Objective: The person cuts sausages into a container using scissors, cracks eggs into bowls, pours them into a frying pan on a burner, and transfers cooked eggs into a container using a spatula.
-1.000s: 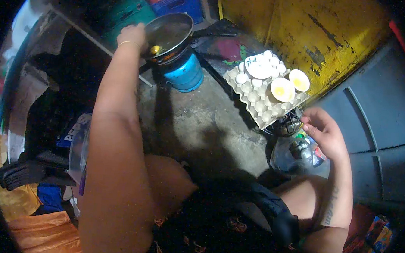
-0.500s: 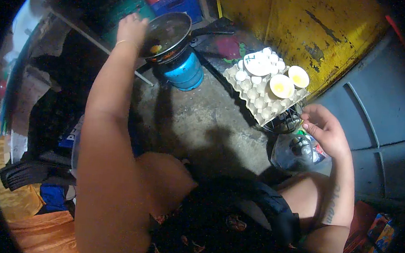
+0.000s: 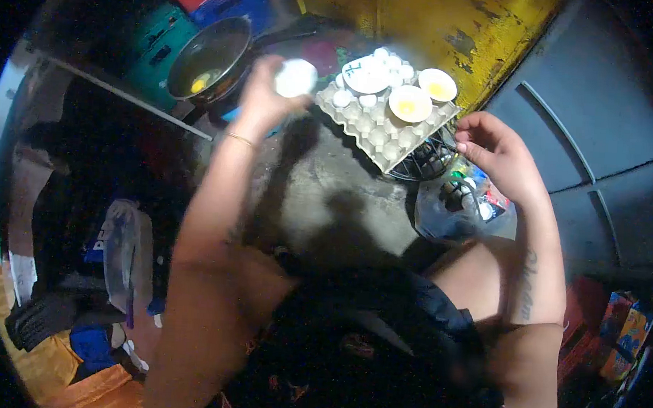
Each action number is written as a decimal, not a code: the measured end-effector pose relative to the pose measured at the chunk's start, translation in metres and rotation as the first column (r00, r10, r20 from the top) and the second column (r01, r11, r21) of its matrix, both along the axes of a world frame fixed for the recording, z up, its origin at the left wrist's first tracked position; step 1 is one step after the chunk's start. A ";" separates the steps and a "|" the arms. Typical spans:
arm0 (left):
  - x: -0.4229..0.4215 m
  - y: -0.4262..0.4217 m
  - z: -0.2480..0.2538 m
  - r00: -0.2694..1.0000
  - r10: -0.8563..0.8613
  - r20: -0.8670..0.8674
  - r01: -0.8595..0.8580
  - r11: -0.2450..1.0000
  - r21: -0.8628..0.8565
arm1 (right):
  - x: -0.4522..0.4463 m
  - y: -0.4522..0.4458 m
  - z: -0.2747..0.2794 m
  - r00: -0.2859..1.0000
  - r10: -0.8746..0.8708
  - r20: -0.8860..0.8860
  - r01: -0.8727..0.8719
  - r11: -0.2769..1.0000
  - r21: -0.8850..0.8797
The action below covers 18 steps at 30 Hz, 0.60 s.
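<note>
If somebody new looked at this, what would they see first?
Probably the bright egg tray in the upper middle, with white eggs and two little bowls of something yellow on it. Next comes the white bowl in the left hand, between the tray and the dark pan. In that pan, upper left, sits a yellow yolk.

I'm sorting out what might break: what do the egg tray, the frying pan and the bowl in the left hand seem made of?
Egg tray: likely moulded paper pulp, matte grey-beige, with cupped pockets.
Frying pan: probably metal, dark inside, with a thin paler rim.
Bowl in the left hand: smooth white plastic or ceramic; glare hides which.
</note>
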State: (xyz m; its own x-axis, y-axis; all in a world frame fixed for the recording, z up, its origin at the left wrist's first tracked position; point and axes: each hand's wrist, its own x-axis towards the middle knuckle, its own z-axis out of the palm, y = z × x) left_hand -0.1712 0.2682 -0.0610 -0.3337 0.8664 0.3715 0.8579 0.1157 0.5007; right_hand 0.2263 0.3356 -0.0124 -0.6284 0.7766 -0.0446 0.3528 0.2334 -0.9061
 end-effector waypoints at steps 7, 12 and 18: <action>0.113 0.015 -0.106 0.933 -0.266 0.244 0.286 0.957 -0.051 | 0.000 0.006 -0.008 0.999 -0.031 -0.015 0.031 0.999 -0.034; 0.118 0.029 -0.132 0.946 -0.207 0.250 0.194 0.978 0.073 | -0.009 0.044 -0.047 0.947 -0.317 0.048 0.316 0.898 -0.306; 0.112 0.024 -0.107 0.954 -0.064 0.291 0.054 0.998 0.042 | -0.038 0.140 -0.160 0.957 -0.254 0.137 0.278 0.939 -0.200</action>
